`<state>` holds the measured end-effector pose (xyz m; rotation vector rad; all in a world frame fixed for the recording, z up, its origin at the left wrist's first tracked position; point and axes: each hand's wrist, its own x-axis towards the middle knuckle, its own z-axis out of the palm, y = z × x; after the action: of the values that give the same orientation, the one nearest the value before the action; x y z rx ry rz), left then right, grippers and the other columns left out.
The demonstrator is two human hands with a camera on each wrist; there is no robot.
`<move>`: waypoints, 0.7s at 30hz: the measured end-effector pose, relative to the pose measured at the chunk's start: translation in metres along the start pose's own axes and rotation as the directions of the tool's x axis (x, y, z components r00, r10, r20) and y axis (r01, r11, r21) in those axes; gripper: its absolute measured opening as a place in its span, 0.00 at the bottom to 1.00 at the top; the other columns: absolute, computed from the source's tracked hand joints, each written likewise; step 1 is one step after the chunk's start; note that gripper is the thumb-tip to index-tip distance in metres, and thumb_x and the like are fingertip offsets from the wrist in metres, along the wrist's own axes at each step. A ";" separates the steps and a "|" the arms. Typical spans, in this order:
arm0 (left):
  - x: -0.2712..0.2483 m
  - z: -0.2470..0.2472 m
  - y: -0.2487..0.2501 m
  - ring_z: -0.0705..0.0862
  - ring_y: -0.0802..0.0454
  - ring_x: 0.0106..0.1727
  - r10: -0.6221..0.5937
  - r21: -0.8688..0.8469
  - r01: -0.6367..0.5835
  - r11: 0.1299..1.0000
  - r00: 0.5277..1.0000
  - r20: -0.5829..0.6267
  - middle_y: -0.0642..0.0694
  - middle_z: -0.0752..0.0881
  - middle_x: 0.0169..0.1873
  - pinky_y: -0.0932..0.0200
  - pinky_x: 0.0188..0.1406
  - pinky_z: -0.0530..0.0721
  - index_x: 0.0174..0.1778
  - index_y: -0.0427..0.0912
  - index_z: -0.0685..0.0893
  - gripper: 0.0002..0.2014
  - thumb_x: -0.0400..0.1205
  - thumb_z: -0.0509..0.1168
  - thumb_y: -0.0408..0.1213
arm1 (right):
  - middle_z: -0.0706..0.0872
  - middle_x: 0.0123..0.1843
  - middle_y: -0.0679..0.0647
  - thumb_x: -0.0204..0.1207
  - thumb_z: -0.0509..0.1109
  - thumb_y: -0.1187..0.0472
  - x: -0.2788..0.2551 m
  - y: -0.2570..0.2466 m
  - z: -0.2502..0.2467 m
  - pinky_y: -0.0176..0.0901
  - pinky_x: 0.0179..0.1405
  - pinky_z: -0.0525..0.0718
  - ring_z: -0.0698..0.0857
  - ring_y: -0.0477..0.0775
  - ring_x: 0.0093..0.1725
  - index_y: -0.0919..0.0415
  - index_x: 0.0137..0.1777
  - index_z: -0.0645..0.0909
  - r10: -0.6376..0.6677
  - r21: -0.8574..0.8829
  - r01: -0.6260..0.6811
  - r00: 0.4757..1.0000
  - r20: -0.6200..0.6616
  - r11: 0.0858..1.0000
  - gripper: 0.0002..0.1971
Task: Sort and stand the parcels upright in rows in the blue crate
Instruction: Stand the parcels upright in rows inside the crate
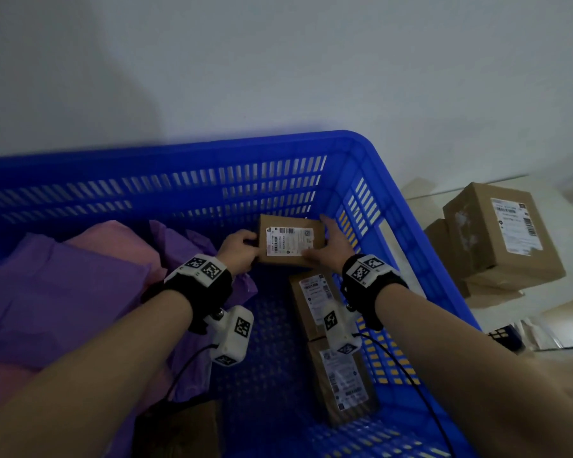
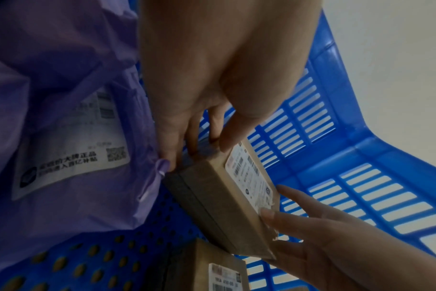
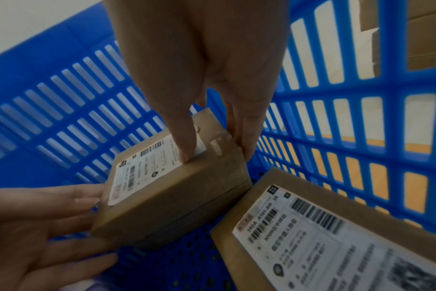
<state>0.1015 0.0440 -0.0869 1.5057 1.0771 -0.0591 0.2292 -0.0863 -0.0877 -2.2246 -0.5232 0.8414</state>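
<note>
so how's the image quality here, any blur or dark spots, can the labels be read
Head view: dim, corners darkened, blue crate rim bowed by the wide lens; the label on the held box shows barcodes, the text too small. Left wrist view: dark, the purple bag label half readable. Right wrist view: motion-blurred, the left hand soft, the nearer box label smeared.

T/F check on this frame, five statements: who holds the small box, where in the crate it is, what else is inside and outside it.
1. Both hands hold the small cardboard box. True: left hand and right hand grip opposite ends.
2. The box is near the crate's left wall. False: it is in the far right corner of the blue crate.
3. Purple mailer bags lie in the crate's left part. True.
4. The box's label faces down. False: the label faces up toward the camera.
5. Cardboard boxes sit outside the crate on the right. True.
</note>
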 end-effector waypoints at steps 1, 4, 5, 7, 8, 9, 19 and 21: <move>0.002 0.001 -0.002 0.80 0.42 0.54 -0.007 0.004 0.007 1.000 1.000 0.012 0.36 0.80 0.59 0.46 0.57 0.83 0.72 0.37 0.74 0.23 0.80 0.66 0.29 | 0.71 0.78 0.58 0.71 0.76 0.67 0.001 0.003 -0.001 0.51 0.70 0.77 0.76 0.60 0.72 0.53 0.83 0.51 0.011 -0.018 -0.011 1.000 0.000 1.000 0.47; 0.006 0.009 -0.005 0.81 0.42 0.46 -0.051 -0.005 0.052 0.999 0.998 0.044 0.35 0.81 0.50 0.49 0.47 0.81 0.55 0.34 0.81 0.08 0.81 0.63 0.25 | 0.72 0.77 0.58 0.72 0.74 0.69 0.005 0.009 -0.001 0.49 0.66 0.78 0.76 0.60 0.72 0.53 0.83 0.50 0.022 -0.066 -0.024 0.999 -0.034 0.998 0.46; 0.005 0.012 -0.005 0.81 0.42 0.45 -0.069 0.006 0.068 0.998 0.996 0.056 0.35 0.81 0.49 0.50 0.46 0.80 0.46 0.37 0.80 0.04 0.81 0.62 0.25 | 0.73 0.76 0.59 0.73 0.73 0.69 0.007 0.010 0.000 0.50 0.65 0.79 0.77 0.61 0.71 0.53 0.83 0.49 0.019 -0.096 -0.023 0.999 -0.036 0.995 0.46; 0.006 0.021 -0.004 0.82 0.42 0.51 -0.092 0.015 0.091 0.996 0.992 0.084 0.35 0.82 0.52 0.51 0.52 0.82 0.45 0.39 0.78 0.04 0.82 0.62 0.26 | 0.76 0.73 0.61 0.73 0.72 0.67 0.011 0.010 0.005 0.49 0.60 0.81 0.79 0.62 0.68 0.52 0.84 0.47 0.018 -0.178 -0.022 1.000 -0.022 0.984 0.46; 0.008 0.024 -0.004 0.83 0.41 0.56 -0.101 0.010 0.100 0.995 0.990 0.103 0.35 0.83 0.55 0.52 0.56 0.82 0.52 0.38 0.79 0.06 0.83 0.61 0.26 | 0.76 0.71 0.62 0.73 0.72 0.66 0.014 0.011 0.008 0.50 0.59 0.82 0.80 0.64 0.67 0.52 0.83 0.47 0.020 -0.219 -0.023 1.000 -0.019 0.975 0.46; 0.009 0.026 -0.005 0.82 0.41 0.61 -0.114 0.003 0.114 0.993 0.986 0.118 0.35 0.83 0.59 0.53 0.58 0.81 0.59 0.36 0.80 0.10 0.83 0.60 0.26 | 0.75 0.70 0.64 0.73 0.73 0.64 0.016 0.012 0.012 0.52 0.59 0.83 0.80 0.66 0.65 0.50 0.83 0.48 0.019 -0.251 -0.023 1.000 -0.019 0.968 0.45; 0.031 0.044 -0.018 0.75 0.43 0.72 -0.197 -0.038 0.207 0.978 0.963 0.186 0.41 0.77 0.71 0.49 0.67 0.79 0.71 0.39 0.75 0.18 0.84 0.58 0.30 | 0.52 0.83 0.66 0.79 0.67 0.56 0.036 0.037 0.029 0.55 0.77 0.69 0.63 0.70 0.79 0.45 0.81 0.58 0.021 -0.497 0.004 0.999 0.043 0.868 0.33; 0.032 0.047 -0.020 0.74 0.44 0.72 -0.198 -0.053 0.211 0.976 0.963 0.181 0.41 0.77 0.71 0.51 0.64 0.79 0.72 0.40 0.74 0.18 0.84 0.58 0.31 | 0.53 0.83 0.66 0.79 0.65 0.56 0.038 0.041 0.031 0.55 0.78 0.68 0.61 0.70 0.80 0.44 0.81 0.59 0.007 -0.500 0.020 0.999 0.054 0.866 0.31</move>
<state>0.1313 0.0212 -0.1341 1.2949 1.0774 -0.2895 0.2393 -0.0787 -0.1504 -2.6718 -0.8560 0.8317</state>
